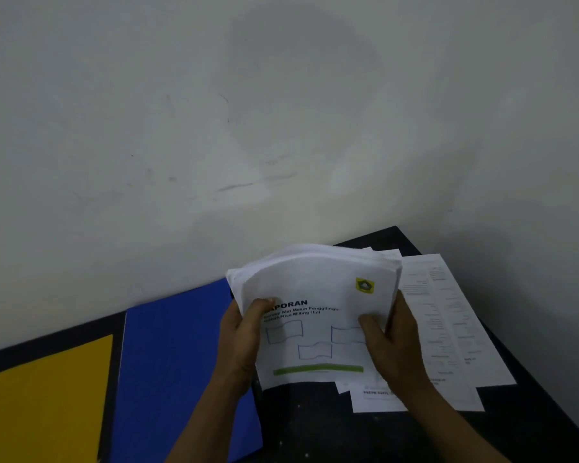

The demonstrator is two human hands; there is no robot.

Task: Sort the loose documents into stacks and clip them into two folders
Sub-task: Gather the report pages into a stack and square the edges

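The left hand (241, 335) and right hand (395, 345) pinch the bowed document stack (318, 289) by its sides above the worktop (315, 426). Loose sheets (448, 329) lie at right. The blue folder (178, 362) and yellow folder (44, 402), left, show nothing clipped, so sorting is probably midway.

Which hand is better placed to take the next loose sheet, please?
Likely the right hand: it holds the stack above the loose sheets; the left hand is by the blue folder.

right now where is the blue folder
In the head view, the blue folder lies on the dark table, left of centre, between the yellow folder and the left hand gripping the white paper stack.
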